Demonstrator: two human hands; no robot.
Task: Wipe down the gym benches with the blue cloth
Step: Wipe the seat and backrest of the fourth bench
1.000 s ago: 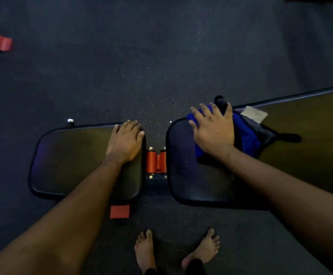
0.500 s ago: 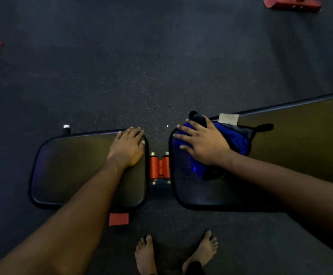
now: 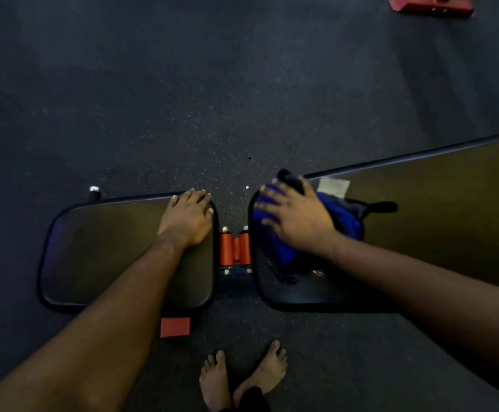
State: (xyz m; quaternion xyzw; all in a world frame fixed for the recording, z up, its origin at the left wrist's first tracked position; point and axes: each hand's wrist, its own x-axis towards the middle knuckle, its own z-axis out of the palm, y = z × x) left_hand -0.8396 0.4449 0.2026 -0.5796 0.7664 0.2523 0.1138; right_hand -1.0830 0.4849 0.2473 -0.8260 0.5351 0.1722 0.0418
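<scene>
Speckled dark floor point(image 3: 183, 114), perhaps red tape point(image 3: 175, 327)

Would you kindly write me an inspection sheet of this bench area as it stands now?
Surface: black seat pad and long back pad, joined by an orange hinge; both dimly lit.
Job's things: blue cloth bunched on the back pad's near end, a white tag beside it.
Clutter: nothing seen on the pads.
Grippers: left hand flat on the seat pad's corner, no grip; right hand spread flat, pressing on the cloth.
Cables: nothing seen.
Surroundings: dark speckled floor, red frame feet, bare feet below the bench.
</scene>
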